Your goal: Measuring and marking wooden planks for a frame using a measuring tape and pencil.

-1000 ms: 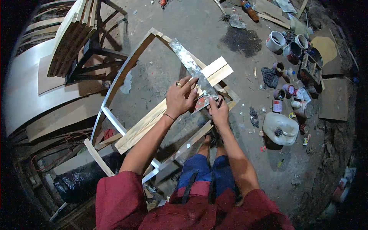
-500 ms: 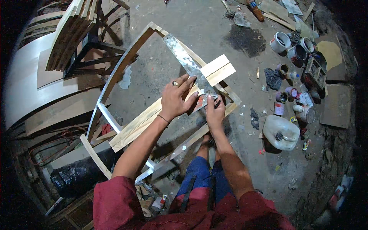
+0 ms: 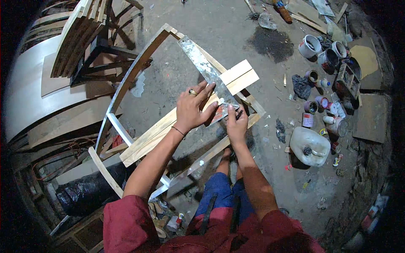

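A wide, flat metal strip (image 3: pixel 197 58), scuffed and marked with red near its lower end, lies slantwise across two pale wooden boards (image 3: pixel 152 135). Spread over the strip and boards, my left hand (image 3: pixel 192 106) presses down with fingers stretched out; it wears a ring. My right hand (image 3: pixel 237 124) is closed at the strip's lower end, its thumb up against the edge. From its fingers sticks a thin dark pencil-like stick (image 3: pixel 239 113); its kind is partly hidden. Beneath the boards is a curved wooden frame (image 3: pixel 126 82) with a white crosspiece (image 3: pixel 120 130).
On the left, a stack of curved wooden pieces (image 3: pixel 78 40) rests on a dark stand, beside large curved sheets (image 3: pixel 31 90). Buckets (image 3: pixel 309 46), paint cans (image 3: pixel 311 106) and a whitish jerrycan (image 3: pixel 310 145) stand on the floor at the right. A black-wrapped roll (image 3: pixel 90 189) lies lower left.
Almost nothing differs. Both hands stay in place on the strip and boards, and the view has shifted very slightly.
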`<control>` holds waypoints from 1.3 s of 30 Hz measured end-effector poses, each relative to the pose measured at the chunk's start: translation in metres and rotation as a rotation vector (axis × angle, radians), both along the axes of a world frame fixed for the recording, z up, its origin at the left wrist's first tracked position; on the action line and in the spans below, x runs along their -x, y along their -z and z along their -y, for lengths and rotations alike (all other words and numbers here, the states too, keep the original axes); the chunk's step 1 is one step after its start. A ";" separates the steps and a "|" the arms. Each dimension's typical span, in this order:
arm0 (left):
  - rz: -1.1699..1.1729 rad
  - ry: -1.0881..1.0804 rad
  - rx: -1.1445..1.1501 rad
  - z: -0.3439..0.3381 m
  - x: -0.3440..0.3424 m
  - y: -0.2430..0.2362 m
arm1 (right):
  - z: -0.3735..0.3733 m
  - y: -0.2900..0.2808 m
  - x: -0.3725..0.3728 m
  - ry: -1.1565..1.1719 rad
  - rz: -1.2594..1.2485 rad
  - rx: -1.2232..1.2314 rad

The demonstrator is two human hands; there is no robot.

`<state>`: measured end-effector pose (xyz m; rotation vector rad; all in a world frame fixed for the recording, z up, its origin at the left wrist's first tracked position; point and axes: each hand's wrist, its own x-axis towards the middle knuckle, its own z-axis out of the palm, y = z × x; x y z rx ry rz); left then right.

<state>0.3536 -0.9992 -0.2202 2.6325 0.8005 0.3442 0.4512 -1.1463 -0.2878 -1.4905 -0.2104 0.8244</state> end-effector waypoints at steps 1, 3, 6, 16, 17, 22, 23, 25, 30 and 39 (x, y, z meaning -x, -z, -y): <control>-0.001 0.004 -0.015 0.000 0.000 0.000 | 0.000 -0.001 0.000 -0.006 -0.039 -0.019; -0.004 0.008 -0.046 0.000 0.000 0.001 | 0.000 -0.001 0.000 0.008 -0.014 -0.028; 0.016 0.004 -0.040 0.000 -0.001 0.001 | 0.000 0.000 0.000 0.012 -0.005 -0.033; 0.036 -0.006 -0.070 0.000 -0.003 0.001 | 0.034 -0.032 -0.058 -0.235 0.424 0.147; 0.030 -0.006 -0.058 0.000 -0.003 0.002 | 0.042 -0.045 -0.069 -0.190 0.383 0.081; 0.007 -0.027 -0.043 0.000 -0.002 0.002 | 0.043 -0.101 -0.123 -0.240 0.789 -0.033; 0.014 -0.026 -0.052 0.000 -0.002 0.002 | 0.036 -0.105 -0.126 -0.298 0.736 -0.004; 0.020 -0.022 -0.065 0.001 -0.002 0.000 | 0.017 -0.103 -0.126 -0.320 0.656 -0.057; -0.005 -0.042 -0.045 0.002 -0.002 -0.002 | -0.022 -0.084 -0.122 -0.399 0.808 -0.162; -0.007 -0.041 -0.026 0.001 -0.002 -0.001 | -0.036 -0.072 -0.110 -0.410 0.838 -0.172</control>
